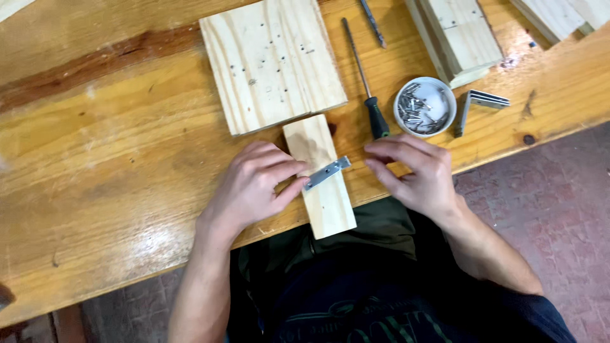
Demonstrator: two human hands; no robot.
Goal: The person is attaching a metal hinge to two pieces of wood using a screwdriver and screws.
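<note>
The varnished orange-brown wooden counter runs diagonally across the view, its near edge just in front of the person's lap. A narrow pale pine strip lies across that edge, its lower end hanging off the counter and its upper end butting against a wide pale pine board dotted with small holes. To the left of the hands the counter surface is bare and broad; to the right the room is tighter, taken by a green-and-black-handled screwdriver, a round white bowl of metal screws and a folded grey metal bracket close to the counter edge. More pale timber pieces sit along the far right.

The left hand has its grip closed, thumb and forefinger pinching the left end of a small flat grey metal plate, which rests tilted on the narrow strip, its right end raised toward the upper right. The plate is thin, shiny and oblong. The right hand hovers just right of the strip, fingers bent and pointing at the plate, holding nothing and not touching it.
</note>
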